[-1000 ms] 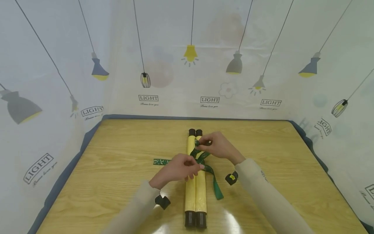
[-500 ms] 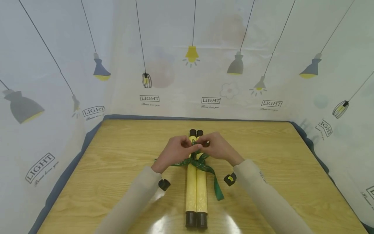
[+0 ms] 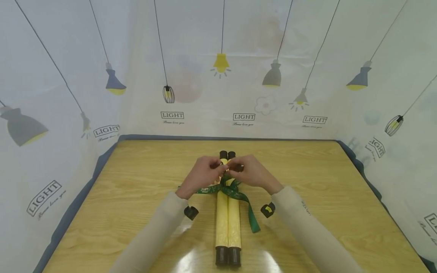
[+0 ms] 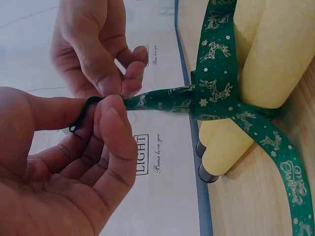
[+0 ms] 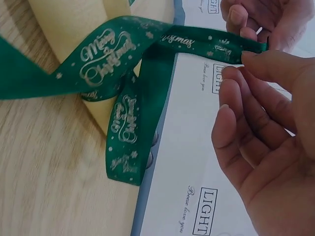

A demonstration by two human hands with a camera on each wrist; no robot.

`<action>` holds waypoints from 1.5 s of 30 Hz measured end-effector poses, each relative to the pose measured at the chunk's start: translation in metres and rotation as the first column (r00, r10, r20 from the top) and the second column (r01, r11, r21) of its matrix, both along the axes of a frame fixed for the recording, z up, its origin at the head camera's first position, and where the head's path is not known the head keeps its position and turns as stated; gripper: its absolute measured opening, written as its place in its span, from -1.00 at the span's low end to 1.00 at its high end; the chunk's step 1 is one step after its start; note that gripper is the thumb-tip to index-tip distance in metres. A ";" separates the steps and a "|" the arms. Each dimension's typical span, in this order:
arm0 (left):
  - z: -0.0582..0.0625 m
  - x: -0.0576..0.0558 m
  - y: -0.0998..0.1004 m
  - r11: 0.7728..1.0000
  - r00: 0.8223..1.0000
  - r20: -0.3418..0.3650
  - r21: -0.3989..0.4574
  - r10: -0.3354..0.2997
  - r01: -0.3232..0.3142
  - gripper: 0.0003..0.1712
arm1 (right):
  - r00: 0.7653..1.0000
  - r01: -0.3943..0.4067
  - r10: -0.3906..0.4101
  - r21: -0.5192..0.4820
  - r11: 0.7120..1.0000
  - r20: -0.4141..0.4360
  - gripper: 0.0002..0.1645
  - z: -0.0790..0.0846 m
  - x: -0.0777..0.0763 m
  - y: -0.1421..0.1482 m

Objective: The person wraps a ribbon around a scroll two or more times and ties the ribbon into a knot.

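Two pale yellow rolls (image 3: 222, 223) with dark end caps lie side by side, pointing away from me. Around their middle goes a green ribbon (image 3: 239, 194) printed with white reindeer and lettering, crossed over itself on top. One ribbon length rises taut from the crossing; my left hand (image 3: 201, 174) pinches its end between thumb and forefinger. My right hand (image 3: 250, 172) pinches the same length close beside it, fingertips meeting the left ones. In the right wrist view a folded ribbon loop (image 5: 129, 128) hangs by the knot. Another ribbon tail trails right onto the table.
The wooden table (image 3: 136, 227) has a blue-grey edging at its back and sides. A white curtain (image 3: 205, 125) printed with lamps stands behind and on both sides. Small black wrist cameras hang under each wrist, the left camera (image 3: 191, 212) and right camera (image 3: 268, 209).
My left hand has moved away from me and up from the crossing to the raised ribbon end, meeting the right hand there. The right hand stays nearly in place; the rolls have not moved.
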State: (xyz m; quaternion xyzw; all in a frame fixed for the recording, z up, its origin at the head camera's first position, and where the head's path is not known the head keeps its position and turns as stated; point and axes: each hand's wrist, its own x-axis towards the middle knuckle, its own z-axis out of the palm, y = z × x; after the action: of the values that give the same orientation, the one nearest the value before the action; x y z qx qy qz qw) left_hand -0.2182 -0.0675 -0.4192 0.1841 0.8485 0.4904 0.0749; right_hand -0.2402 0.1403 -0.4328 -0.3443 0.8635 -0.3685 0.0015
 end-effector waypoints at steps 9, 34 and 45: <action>0.000 -0.005 -0.007 1.000 0.999 0.032 -0.011 0.007 -0.007 -0.64 | 0.991 0.014 -0.034 0.154 0.988 0.127 -0.75 -0.007 0.015 0.021; 0.002 -0.009 -0.021 1.000 0.998 0.062 -0.022 -0.003 0.004 -0.68 | 0.978 -0.061 0.020 0.194 0.979 0.207 -0.89 -0.048 0.044 0.073; -0.002 -0.014 -0.033 0.999 0.997 0.079 -0.047 0.024 -0.020 -0.62 | 0.959 -0.073 0.015 0.195 0.978 0.283 -0.92 -0.053 0.052 0.104</action>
State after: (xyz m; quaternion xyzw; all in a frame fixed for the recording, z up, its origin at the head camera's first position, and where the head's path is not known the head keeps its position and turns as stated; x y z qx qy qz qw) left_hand -0.2322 -0.1006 -0.4209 0.1532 0.8580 0.4783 0.1077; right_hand -0.1882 0.2447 -0.4858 -0.3060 0.8798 -0.3231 0.1669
